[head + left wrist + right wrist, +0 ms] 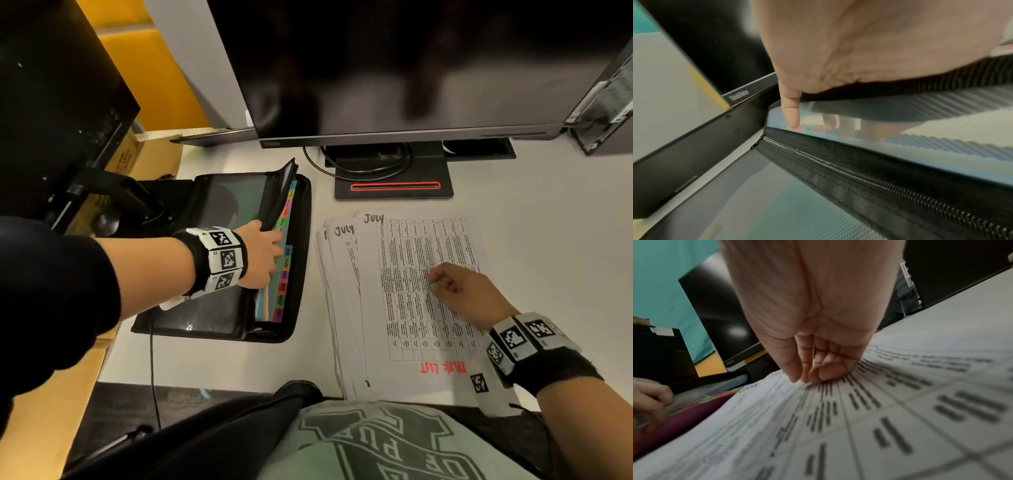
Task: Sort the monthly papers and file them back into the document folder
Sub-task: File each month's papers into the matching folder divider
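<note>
The black document folder (222, 205) lies open on the desk at the left, showing coloured month tabs (284, 270). My left hand (263, 250) holds up a clear divider (920, 155) beside the JUL tab. Its thumb (791, 112) is on the near face and the fingers show through from behind. A fanned stack of papers (411, 246) headed JULY lies to the folder's right. My right hand (445, 281) rests on the top sheet (879, 418) with curled fingers, thumb and fingertips (807, 379) pinching it near the middle.
A large dark monitor (411, 68) on a black stand base (394, 185) with a cable stands behind the papers. A second screen (51, 85) is at the far left and a computer case (606, 102) at the far right. White desk (548, 222) extends to the right.
</note>
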### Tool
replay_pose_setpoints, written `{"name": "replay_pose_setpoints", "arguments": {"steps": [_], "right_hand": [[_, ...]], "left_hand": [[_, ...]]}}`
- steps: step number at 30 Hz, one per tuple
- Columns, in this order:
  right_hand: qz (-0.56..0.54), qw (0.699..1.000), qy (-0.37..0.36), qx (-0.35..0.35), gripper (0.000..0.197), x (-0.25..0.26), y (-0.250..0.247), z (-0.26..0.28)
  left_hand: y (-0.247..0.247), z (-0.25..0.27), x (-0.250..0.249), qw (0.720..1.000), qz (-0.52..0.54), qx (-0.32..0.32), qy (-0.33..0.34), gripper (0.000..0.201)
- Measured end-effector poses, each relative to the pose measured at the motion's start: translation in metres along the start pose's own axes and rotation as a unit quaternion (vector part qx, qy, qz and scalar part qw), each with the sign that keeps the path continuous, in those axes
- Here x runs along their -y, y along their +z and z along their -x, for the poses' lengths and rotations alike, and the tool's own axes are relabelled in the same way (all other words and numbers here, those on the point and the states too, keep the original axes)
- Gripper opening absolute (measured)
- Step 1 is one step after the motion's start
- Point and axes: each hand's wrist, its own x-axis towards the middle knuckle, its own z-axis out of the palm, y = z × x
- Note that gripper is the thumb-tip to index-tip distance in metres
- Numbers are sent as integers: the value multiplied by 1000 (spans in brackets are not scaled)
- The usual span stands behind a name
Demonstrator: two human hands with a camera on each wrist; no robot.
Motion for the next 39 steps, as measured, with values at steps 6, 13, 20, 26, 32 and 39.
{"name": "replay_pose_setpoints", "arguments": {"steps": [6,13,20,26,32,39], "right_hand": [[174,958,142,-176,66,-6,-25,12],[179,952,239,-74,81,-13,-24,15],[109,968,201,-102,42,-10,-21,15],[55,979,161,-116,22,-18,-27,26],[170,981,57,-76,44,-19,-7,32],[259,964,38,-45,40,-5,3,32]], "left_hand": [[32,22,19,992,21,-121,2,32],[27,21,12,997,34,-32,-58,48],[4,-5,-7,996,-5,39,-84,53],[14,9,-3,997,-38,-47,-51,31],[46,20,10,957,59,-267,-95,35],[60,16,10,926,151,-327,-117,45]]}}
